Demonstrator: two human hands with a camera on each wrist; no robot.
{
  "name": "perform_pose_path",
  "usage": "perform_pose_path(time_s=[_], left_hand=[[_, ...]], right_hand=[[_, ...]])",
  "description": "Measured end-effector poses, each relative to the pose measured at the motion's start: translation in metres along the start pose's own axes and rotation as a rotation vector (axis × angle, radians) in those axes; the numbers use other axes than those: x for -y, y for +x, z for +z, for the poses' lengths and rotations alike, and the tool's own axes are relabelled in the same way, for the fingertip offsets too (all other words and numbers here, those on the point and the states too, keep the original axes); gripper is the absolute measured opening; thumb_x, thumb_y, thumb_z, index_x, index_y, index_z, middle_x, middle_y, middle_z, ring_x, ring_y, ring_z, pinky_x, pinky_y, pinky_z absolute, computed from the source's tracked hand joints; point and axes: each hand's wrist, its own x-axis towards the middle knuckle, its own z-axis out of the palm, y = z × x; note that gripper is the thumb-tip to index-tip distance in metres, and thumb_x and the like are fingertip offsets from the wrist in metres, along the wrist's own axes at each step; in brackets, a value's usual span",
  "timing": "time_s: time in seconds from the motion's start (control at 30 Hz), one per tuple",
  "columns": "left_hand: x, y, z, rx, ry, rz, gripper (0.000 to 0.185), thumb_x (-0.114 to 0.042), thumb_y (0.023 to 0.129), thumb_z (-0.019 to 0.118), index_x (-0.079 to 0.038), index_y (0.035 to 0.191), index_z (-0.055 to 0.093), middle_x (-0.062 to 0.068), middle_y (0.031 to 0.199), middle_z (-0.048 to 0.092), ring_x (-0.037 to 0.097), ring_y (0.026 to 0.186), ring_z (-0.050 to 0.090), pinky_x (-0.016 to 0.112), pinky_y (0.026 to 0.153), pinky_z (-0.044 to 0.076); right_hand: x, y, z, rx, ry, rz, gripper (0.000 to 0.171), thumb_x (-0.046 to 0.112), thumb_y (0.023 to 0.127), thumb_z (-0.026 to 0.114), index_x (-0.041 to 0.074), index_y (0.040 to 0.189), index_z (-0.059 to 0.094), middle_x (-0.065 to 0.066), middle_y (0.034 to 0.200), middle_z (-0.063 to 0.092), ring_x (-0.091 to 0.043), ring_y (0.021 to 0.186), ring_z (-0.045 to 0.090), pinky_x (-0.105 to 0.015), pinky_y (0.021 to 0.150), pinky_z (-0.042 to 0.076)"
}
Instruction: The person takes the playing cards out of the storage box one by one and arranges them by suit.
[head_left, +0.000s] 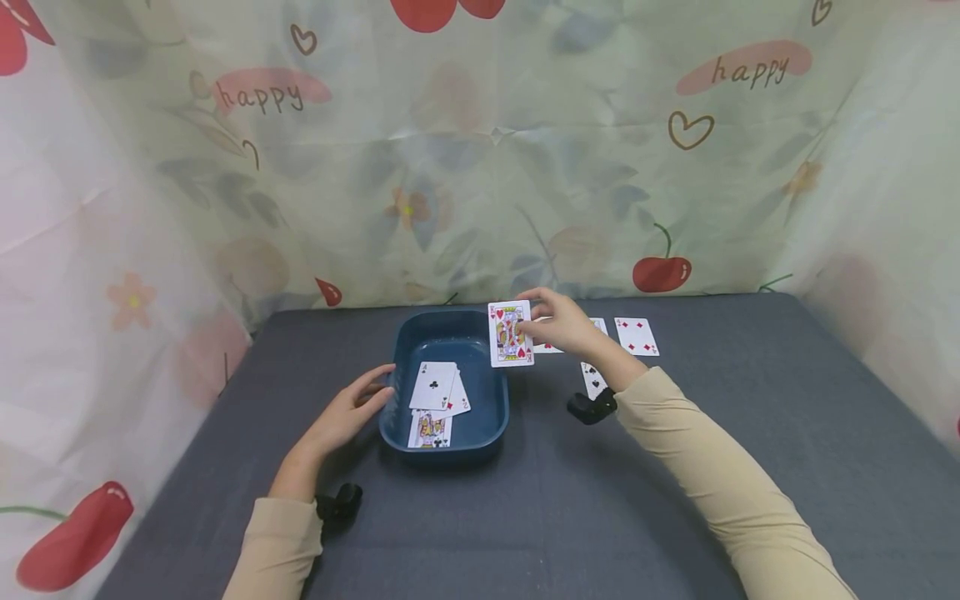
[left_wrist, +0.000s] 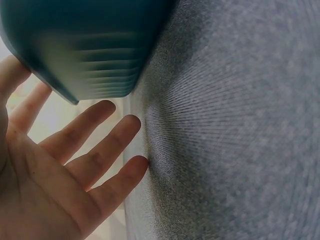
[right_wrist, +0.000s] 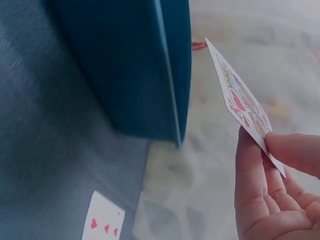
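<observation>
Thumb and fingers of my right hand [head_left: 567, 327] pinch a king of hearts [head_left: 504, 333] by its right edge, face showing. The card is raised over the right rim of a deep blue tray [head_left: 483, 421]; in the right wrist view the card [right_wrist: 237, 95] is clear of the tray wall [right_wrist: 125, 75]. My left hand [head_left: 341, 421] is at the tray's left side, its fingers spread [left_wrist: 55, 165] and loosely extended by the wall. Inside the tray lie an ace of clubs [head_left: 427, 387], a two of diamonds [head_left: 461, 398] and a face card of clubs [head_left: 430, 431], overlapping.
Right of the tray, a four of diamonds [head_left: 636, 337] lies face up on the dark grey tablecloth [head_left: 525, 517]. Nearer, a spades card [head_left: 592, 380] and other cards are partly hidden by the right hand and wrist. A patterned curtain [head_left: 480, 208] encloses the table's back and sides.
</observation>
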Motion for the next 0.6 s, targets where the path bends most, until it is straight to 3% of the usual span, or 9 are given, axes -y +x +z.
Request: perform_pose_path(time_s=[0.47, 0.6], left_hand=[[0.001, 0.001, 0.000, -0.005, 0.001, -0.003, 0.053, -0.041, 0.097, 0.046, -0.027, 0.145, 0.030, 0.018, 0.149, 0.034, 0.040, 0.135, 0.036, 0.060, 0.105, 0.032], [0.001, 0.001, 0.001, -0.010, 0.003, -0.002, 0.053, -0.041, 0.097, 0.046, -0.027, 0.145, 0.031, 0.018, 0.148, 0.035, 0.040, 0.135, 0.037, 0.060, 0.105, 0.032]], right_hand=[[-0.034, -0.014, -0.021, -0.034, 0.015, 0.093, 0.052, 0.006, 0.088, 0.060, 0.000, 0.135, 0.039, -0.010, 0.087, 0.063, -0.010, 0.069, 0.060, -0.038, 0.076, 0.055], [-0.044, -0.017, -0.023, -0.034, 0.010, 0.133, 0.052, 0.008, 0.088, 0.060, 0.001, 0.135, 0.040, -0.009, 0.089, 0.062, -0.011, 0.069, 0.058, -0.035, 0.073, 0.053]])
